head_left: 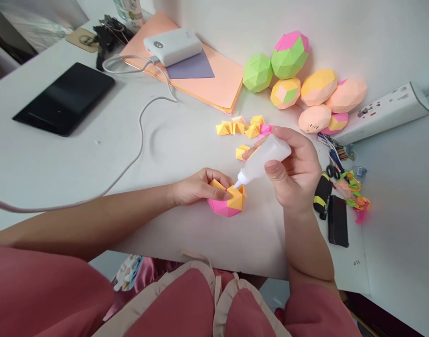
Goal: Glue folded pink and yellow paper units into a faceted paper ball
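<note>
We record a white table (77, 159) set against a pale wall (340, 28). On its left part lies a dark tablet (65, 98); toward the back, a white power bank (174, 46) with a cord (142, 126) rests on a purple sheet (193, 69) and peach paper (221, 86). Faceted paper balls (258, 73) in green, pink, yellow and peach cluster by the wall, beside a long white box (386, 112). Along the right side we note scissors (332, 172), a black-and-yellow tool (321, 194), a black case (338, 220) and crumpled scraps (358, 201). Small folded pieces (231, 127) lie beyond the hands. Near the front edge, our left hand (200, 188) pinches an open pink-and-orange paper shell (226, 207) between thumb and fingers. Our right hand (298, 173) grips a white squeeze bottle (266, 157), thumb on the near side, nozzle tilted down to the shell's rim; we cannot tell whether it touches. Hidden or unclear: most right fingers pass behind the bottle, which also covers part of the folded pieces; our left fingers mask part of the shell. The clear container (130, 9) is cut off at the top, the black tangle (111, 35) is unidentifiable, and the marking on one ball is only partly legible.
</note>
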Demonstrator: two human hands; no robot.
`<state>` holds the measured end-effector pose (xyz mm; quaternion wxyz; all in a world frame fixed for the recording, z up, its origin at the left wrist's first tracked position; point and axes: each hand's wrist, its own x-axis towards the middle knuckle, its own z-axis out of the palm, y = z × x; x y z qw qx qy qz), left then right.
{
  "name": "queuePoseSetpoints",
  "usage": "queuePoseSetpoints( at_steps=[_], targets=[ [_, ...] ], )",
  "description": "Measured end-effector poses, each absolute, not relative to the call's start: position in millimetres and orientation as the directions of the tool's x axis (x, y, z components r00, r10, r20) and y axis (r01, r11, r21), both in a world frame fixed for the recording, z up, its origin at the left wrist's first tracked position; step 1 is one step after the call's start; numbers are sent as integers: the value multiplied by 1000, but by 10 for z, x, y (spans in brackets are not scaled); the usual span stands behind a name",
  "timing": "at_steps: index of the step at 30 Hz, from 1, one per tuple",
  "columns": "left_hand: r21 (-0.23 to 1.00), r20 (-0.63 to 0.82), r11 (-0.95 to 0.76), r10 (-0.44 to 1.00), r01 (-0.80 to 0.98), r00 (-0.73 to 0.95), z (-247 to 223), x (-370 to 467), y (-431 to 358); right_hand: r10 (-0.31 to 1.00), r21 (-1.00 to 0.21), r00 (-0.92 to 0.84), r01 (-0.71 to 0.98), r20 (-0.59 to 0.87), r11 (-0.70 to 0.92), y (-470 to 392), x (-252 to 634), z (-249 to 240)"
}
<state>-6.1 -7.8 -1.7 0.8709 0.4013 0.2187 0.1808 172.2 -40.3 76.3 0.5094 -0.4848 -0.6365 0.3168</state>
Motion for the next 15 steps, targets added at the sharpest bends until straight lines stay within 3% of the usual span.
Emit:
queuePoseSetpoints(
  at_steps=[15],
  targets=[
    [789,-244,599,509,-136,826,-4,-62,-81,940,-908,13,263,340,325,-383,1674,696]
  ],
)
